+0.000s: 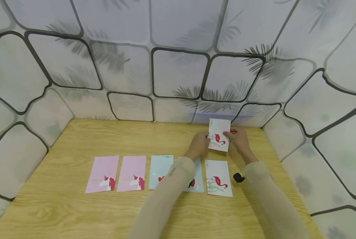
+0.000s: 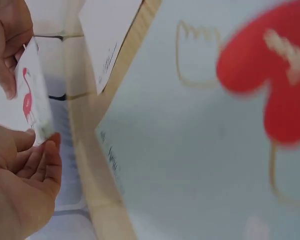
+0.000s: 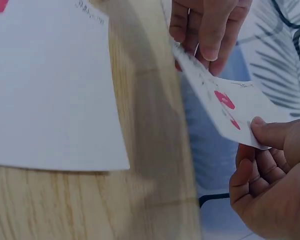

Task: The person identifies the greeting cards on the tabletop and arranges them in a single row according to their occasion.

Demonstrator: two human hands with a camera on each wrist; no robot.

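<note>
A white card with a red flamingo (image 1: 219, 132) is held up off the table near its back edge. My left hand (image 1: 199, 145) pinches its left side, thumb in front and fingers behind. On the opposite side my right hand (image 1: 240, 142) pinches the edge, as the right wrist view also shows with the held card (image 3: 235, 107) slightly bent. Below it lies a matching flamingo card (image 1: 219, 176) flat on the wood. Two light blue cards lie to the left; the left sleeve partly covers the blue card (image 1: 161, 169) and its neighbour (image 1: 199, 177).
Two pink unicorn cards, a left one (image 1: 102, 173) and a right one (image 1: 132, 172), continue the row on the wooden table (image 1: 61, 212). A small black object (image 1: 239, 178) sits beside the right sleeve. Patterned fabric walls (image 1: 180, 73) enclose the back and sides.
</note>
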